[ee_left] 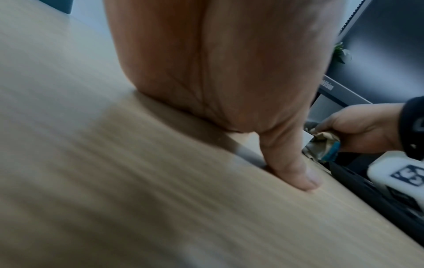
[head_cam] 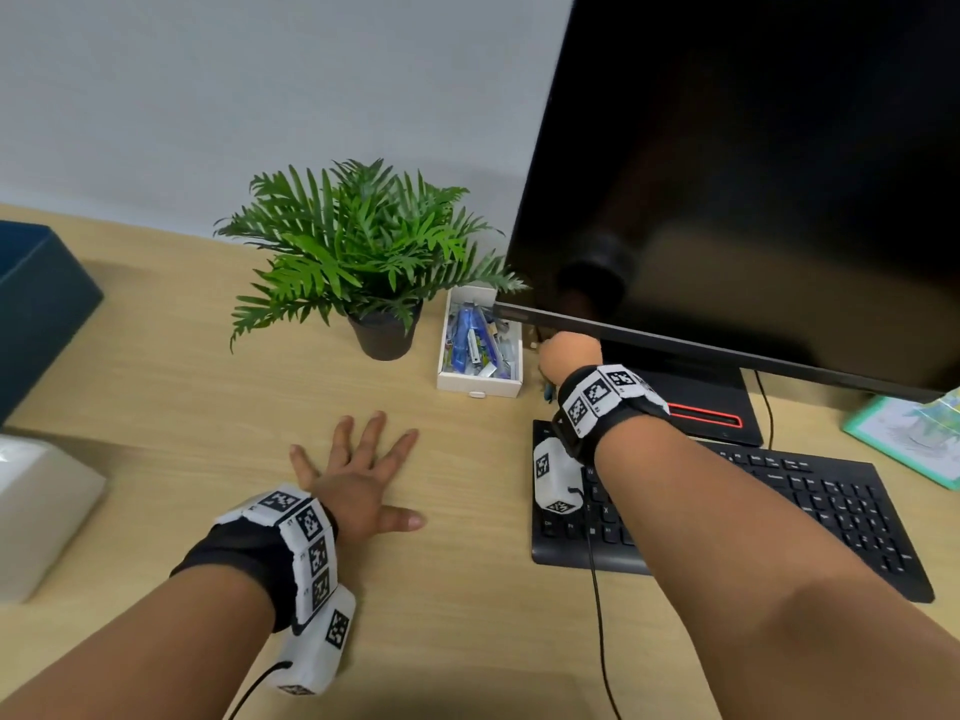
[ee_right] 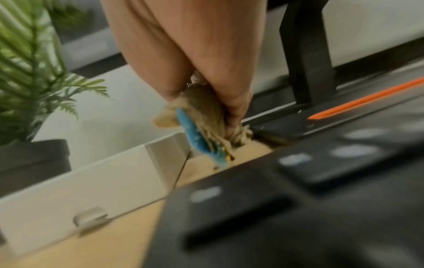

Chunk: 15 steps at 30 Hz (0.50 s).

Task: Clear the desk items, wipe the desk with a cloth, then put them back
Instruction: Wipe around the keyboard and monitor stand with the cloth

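My right hand point(head_cam: 563, 356) grips a bunched tan cloth point(ee_right: 201, 110) with a blue edge. It holds the cloth down on the wooden desk point(head_cam: 182, 407) in the gap between the white tray point(head_cam: 480, 384) and the monitor base point(head_cam: 717, 407), under the monitor's lower edge. The cloth point(ee_left: 325, 143) also shows in the left wrist view, under that hand. My left hand point(head_cam: 358, 475) lies flat on the desk with fingers spread, in front of the potted plant point(head_cam: 363, 252). Its thumb point(ee_left: 296, 170) presses the wood.
The white tray holds several pens and small items. A black keyboard point(head_cam: 831, 511) lies under my right forearm. A large black monitor point(head_cam: 753, 174) stands at right. A dark blue box point(head_cam: 36, 304) and a white box point(head_cam: 36, 511) sit at left; a green booklet point(head_cam: 909, 433) lies far right.
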Available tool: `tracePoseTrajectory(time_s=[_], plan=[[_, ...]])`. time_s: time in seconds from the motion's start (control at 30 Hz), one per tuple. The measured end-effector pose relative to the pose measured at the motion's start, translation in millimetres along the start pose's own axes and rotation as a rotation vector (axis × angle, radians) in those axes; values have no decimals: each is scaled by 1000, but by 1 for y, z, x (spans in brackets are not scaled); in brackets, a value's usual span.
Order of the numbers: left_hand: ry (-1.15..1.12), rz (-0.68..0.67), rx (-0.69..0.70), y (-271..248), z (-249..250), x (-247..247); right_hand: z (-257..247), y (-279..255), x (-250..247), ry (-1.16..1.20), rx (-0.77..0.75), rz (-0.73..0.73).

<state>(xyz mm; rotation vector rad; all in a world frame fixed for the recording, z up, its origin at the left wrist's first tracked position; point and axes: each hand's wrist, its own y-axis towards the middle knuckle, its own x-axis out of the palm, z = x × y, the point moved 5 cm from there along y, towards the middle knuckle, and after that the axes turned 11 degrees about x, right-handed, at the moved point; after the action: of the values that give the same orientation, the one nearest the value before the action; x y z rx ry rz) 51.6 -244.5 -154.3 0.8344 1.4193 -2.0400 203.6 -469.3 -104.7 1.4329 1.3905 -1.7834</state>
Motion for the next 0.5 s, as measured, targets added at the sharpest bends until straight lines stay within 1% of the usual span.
tracePoseTrajectory(time_s=[0.07, 0.1, 0.17, 0.3, 0.37, 0.43, 0.5], plan=[[2, -1, 2, 1, 1, -1, -8, 12, 3, -137, -39, -53], [0, -3, 3, 1, 1, -1, -11, 17, 5, -186, -68, -54], [0, -5, 0, 1, 1, -2, -17, 24, 5, -230, -102, -6], [2, 9, -1, 2, -1, 0, -14, 10, 0, -337, -97, -8], [0, 8, -2, 2, -3, 1, -13, 2, 0, -396, -143, -11], [-3, 10, 0, 3, -3, 0, -12, -8, 5, -440, -167, -45], [-9, 19, 3, 4, -3, 0, -12, -15, 13, -420, -182, -79]])
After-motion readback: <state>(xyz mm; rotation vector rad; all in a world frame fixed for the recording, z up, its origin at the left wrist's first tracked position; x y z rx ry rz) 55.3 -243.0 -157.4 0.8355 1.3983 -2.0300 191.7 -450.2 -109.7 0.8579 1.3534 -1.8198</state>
